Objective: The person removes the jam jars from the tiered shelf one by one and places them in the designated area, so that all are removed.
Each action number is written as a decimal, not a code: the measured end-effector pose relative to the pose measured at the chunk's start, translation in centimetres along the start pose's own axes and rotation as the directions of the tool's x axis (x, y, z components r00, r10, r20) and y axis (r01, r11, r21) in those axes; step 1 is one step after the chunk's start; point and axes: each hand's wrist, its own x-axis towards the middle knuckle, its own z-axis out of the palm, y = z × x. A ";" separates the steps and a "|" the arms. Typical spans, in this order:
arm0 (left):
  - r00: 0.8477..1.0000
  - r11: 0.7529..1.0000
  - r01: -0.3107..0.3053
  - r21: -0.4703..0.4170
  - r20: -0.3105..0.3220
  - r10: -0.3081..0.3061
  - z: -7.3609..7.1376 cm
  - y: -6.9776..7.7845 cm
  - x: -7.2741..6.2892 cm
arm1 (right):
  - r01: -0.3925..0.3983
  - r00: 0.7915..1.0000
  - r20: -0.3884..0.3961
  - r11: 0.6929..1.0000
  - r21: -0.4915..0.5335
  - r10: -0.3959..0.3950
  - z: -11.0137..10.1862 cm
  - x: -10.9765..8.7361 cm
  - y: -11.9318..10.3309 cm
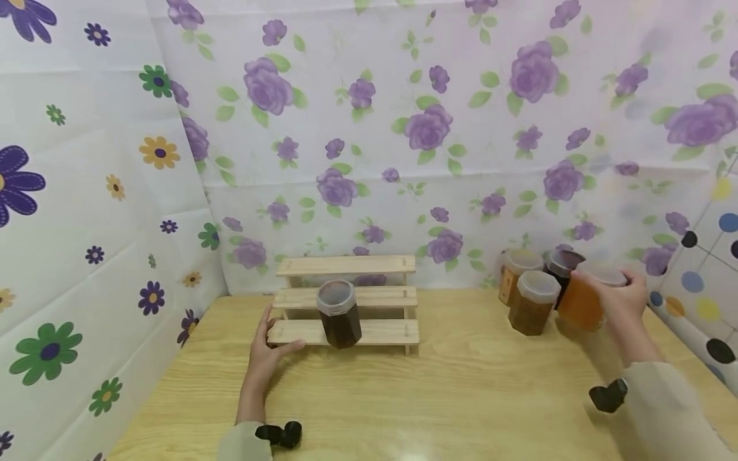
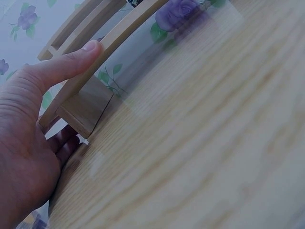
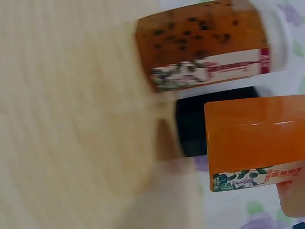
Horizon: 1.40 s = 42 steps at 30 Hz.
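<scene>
My left hand (image 1: 266, 355) grips the left end of a three-step wooden rack (image 1: 380, 331). In the left wrist view, its thumb (image 2: 78, 59) lies on a shelf's front edge, fingers partly hidden behind the end. A dark jar with a pale lid (image 1: 340, 323) stands on the lowest step. At the right, my right hand (image 1: 625, 298) holds a jar of orange contents (image 1: 579, 306) near its pale lid. That jar leans slightly and, in the right wrist view, its base seems raised off the table. A labelled side (image 3: 257, 179) faces that camera.
Beside the held jar stand a brown jar with dark specks (image 3: 205, 40), a black jar (image 3: 190, 126) and an amber jar (image 1: 510, 282) at the back. The wooden table (image 1: 403, 397) meets flowered cloth (image 1: 369, 160) behind and at the left.
</scene>
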 end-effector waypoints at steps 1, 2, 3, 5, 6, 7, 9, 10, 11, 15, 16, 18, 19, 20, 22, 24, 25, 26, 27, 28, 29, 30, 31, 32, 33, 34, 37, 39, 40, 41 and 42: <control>1.000 1.000 -0.002 -0.001 -0.001 0.002 0.0 0.0 0.0 | -0.021 1.000 -0.007 1.000 0.005 0.021 0.0 0.1 0.4; 1.000 1.000 -0.001 -0.005 -0.001 0.001 0.1 0.0 0.0 | -0.043 0.999 -0.018 0.999 0.012 0.043 0.1 0.2 0.7; 1.000 1.000 0.001 -0.008 -0.001 -0.001 0.1 0.0 0.0 | -0.061 0.998 -0.027 0.998 0.022 0.062 0.2 0.3 1.0; 1.000 1.000 0.002 -0.013 0.002 -0.002 0.2 -0.1 0.0 | -0.084 0.996 -0.034 0.996 0.030 0.085 0.4 0.4 1.4; 1.000 1.000 0.002 -0.014 0.003 -0.002 0.2 -0.1 0.0 | -0.088 0.996 -0.029 0.996 0.033 0.089 0.4 0.4 1.6; 1.000 1.000 0.002 -0.011 0.004 -0.002 0.2 -0.1 0.0 | -0.091 0.995 -0.025 0.995 0.037 0.091 0.5 0.3 1.6; 1.000 1.000 -0.002 -0.007 0.009 0.002 0.1 0.0 0.0 | -0.080 0.996 -0.022 0.996 0.036 0.081 0.7 0.2 1.7; 1.000 1.000 -0.004 -0.004 0.009 0.004 0.1 0.0 0.0 | -0.074 0.997 -0.016 0.997 0.033 0.075 0.9 0.2 1.7; 1.000 1.000 -0.006 -0.003 0.008 0.006 0.0 0.1 0.0 | -0.067 0.998 -0.010 0.997 0.029 0.067 1.0 0.2 1.7; 1.000 1.000 0.003 -0.007 0.009 -0.003 -0.2 0.5 0.0 | -0.034 0.999 0.017 0.999 0.016 0.034 1.4 0.2 1.7; 1.000 1.000 0.006 -0.009 0.008 -0.006 -0.3 0.5 0.0 | -0.026 0.999 0.027 1.000 0.010 0.026 1.5 0.2 1.7; 1.000 1.000 0.010 -0.012 0.006 -0.010 -0.3 0.6 0.1 | -0.016 0.999 0.039 1.000 0.000 0.016 1.5 0.3 1.7; 1.000 1.000 0.009 -0.012 0.006 -0.009 -0.3 0.6 0.1 | -0.015 0.999 0.045 1.000 -0.005 0.015 1.5 0.2 1.8; 1.000 1.000 0.008 -0.009 0.006 -0.008 -0.3 0.6 0.1 | -0.016 0.999 0.049 1.000 -0.007 0.016 1.4 0.2 1.8; 1.000 1.000 0.010 -0.005 0.008 -0.010 -0.2 0.6 0.1 | -0.023 0.998 0.067 1.000 -0.002 0.023 1.1 0.1 1.6; 1.000 1.000 0.009 -0.001 0.011 -0.009 -0.2 0.5 0.2 | -0.027 0.996 0.081 0.999 0.031 0.024 0.8 0.0 1.2; 1.000 1.000 0.010 0.001 0.013 -0.010 -0.1 0.4 0.2 | -0.023 0.996 0.086 0.999 0.043 0.020 0.6 -0.1 0.9; 1.000 1.000 0.010 0.003 0.013 -0.010 -0.1 0.4 0.2 | -0.015 0.996 0.091 0.998 0.053 0.010 0.5 -0.2 0.5; 1.000 1.000 0.011 0.004 0.014 -0.011 -0.1 0.4 0.1 | -0.001 0.996 0.094 0.998 0.062 -0.005 0.4 -0.3 0.0; 1.000 1.000 0.011 0.003 0.012 -0.011 -0.1 0.4 0.2 | 0.017 0.995 0.094 0.998 0.067 -0.023 0.4 -0.5 -0.6; 1.000 1.000 0.010 0.000 0.010 -0.010 -0.2 0.4 0.2 | 0.034 0.995 0.089 0.997 0.075 -0.041 0.4 -0.6 -1.1; 1.000 1.000 0.009 -0.004 0.009 -0.009 -0.2 0.4 0.3 | 0.052 0.994 0.090 0.996 0.067 -0.058 0.5 -0.8 -1.7; 1.000 1.000 0.006 -0.003 0.006 -0.006 -0.2 0.4 0.3 | 0.072 0.993 0.087 0.996 0.058 -0.077 0.5 -1.1 -2.3; 1.000 1.000 0.004 -0.007 0.006 -0.004 -0.2 0.4 0.3 | 0.091 0.992 0.085 0.995 0.048 -0.095 0.7 -1.4 -2.9; 1.000 1.000 0.002 -0.009 0.008 -0.002 -0.2 0.4 0.3 | 0.110 0.990 0.085 0.993 0.035 -0.113 0.9 -1.8 -3.4; 1.000 1.000 -0.001 -0.012 0.009 0.001 -0.2 0.5 0.3 | 0.128 0.987 0.092 0.991 0.025 -0.130 1.2 -2.3 -4.0; 1.000 1.000 -0.010 -0.015 0.014 0.011 -0.1 0.5 0.2 | 0.173 0.977 0.122 0.985 0.020 -0.174 2.3 -3.8 -5.4; 1.000 1.000 -0.017 -0.015 0.014 0.017 -0.1 0.5 0.1 | 0.195 0.967 0.161 0.980 0.036 -0.198 3.2 -4.9 -6.1; 1.000 1.000 -0.017 -0.014 0.013 0.017 -0.1 0.5 0.1 | 0.207 0.959 0.186 0.977 0.048 -0.212 3.7 -5.3 -6.2; 1.000 1.000 -0.018 -0.016 0.012 0.018 0.0 0.4 0.1 | 0.218 0.951 0.213 0.975 0.045 -0.222 4.2 -5.7 -6.3; 1.000 1.000 -0.016 -0.016 0.010 0.016 0.0 0.3 0.1 | 0.231 0.941 0.242 0.972 0.048 -0.236 4.8 -6.2 -6.3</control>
